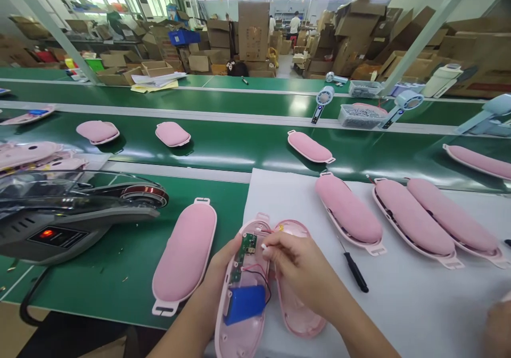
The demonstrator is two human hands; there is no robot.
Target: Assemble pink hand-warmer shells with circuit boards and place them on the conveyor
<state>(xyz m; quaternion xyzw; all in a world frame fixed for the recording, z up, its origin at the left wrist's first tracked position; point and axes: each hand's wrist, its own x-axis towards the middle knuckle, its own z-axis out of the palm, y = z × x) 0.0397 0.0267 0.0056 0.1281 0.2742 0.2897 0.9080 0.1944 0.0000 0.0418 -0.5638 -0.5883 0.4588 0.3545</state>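
Observation:
My left hand (217,275) is wrapped round the left edge of an opened pink shell (243,342). Inside the shell sit a green circuit board (236,273) and a blue battery (245,305) with red and black wires. My right hand (297,265) pinches a small white connector (264,247) beside the board's upper end. Under my right hand lies the other pink shell half (307,323), joined by wires near the top. A closed pink padded case (186,249) rests on the green bench to the left.
A screwdriver (355,272) lies on the white sheet (287,193), near several pink cases. A grey machine (75,225) stands at left. Beyond, more pink cases (309,146) rest on the green belt (239,145). Part of another person's hand (499,323) shows at the right edge.

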